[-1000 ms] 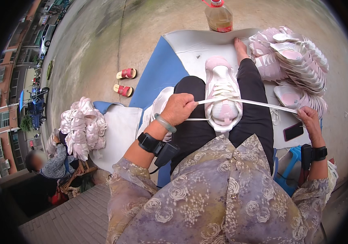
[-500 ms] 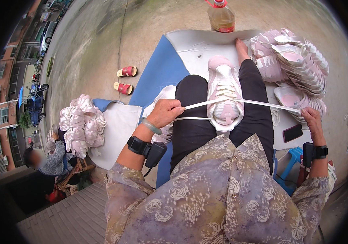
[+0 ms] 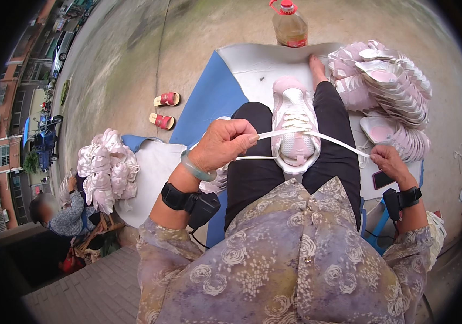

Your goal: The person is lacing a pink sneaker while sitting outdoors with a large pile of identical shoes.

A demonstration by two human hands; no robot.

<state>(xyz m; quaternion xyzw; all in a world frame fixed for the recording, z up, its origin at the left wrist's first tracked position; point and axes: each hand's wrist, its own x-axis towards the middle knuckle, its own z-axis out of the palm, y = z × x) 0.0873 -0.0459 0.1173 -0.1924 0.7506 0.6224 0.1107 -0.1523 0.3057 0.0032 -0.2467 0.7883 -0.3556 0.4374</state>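
Across dark-trousered thighs (image 3: 253, 140), a white lace (image 3: 325, 137)

The left hand (image 3: 221, 146) pinches one strand (image 3: 270, 134); between the thighs lies the pink-and-white shoe (image 3: 297, 141), toe pointing away; the right hand (image 3: 394, 163) pinches the other strand (image 3: 345, 145), near the phone (image 3: 382, 180).

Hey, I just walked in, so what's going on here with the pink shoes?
A person sits with a pink-and-white shoe upper between their legs, toe pointing away. The left hand and right hand each pinch a white lace, drawn out to either side of the upper. Lacing already crosses its front. More uppers are stacked on the right and piled on the left, where another person is beside them.
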